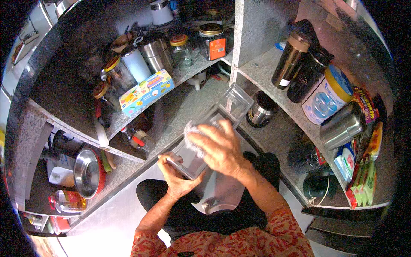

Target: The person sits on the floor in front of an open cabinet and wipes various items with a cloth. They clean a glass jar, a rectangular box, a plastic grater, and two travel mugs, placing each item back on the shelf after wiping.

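Note:
My left hand [174, 177] grips the near end of a clear rectangular plastic container [188, 162], its thumb and fingers on the rim and side. Above the container, my right hand [222, 150] is closed over a crumpled whitish-grey cloth [192, 135], which sticks out past the fingertips. Part of the container is hidden behind the cloth and right hand. Just beyond my right hand, another clear plastic box [239, 102] lies tilted at the cupboard's inner corner. Whether the clear parts between them belong to one box or two, I cannot tell.
Stone shelves [257, 79] surround me left and right. On them are a colourful carton [147, 92], glass jars [182, 51], a steel pan [88, 172], dark flasks [291, 60], a white tin with a yellow lid [327, 96], and a steel canister [261, 109].

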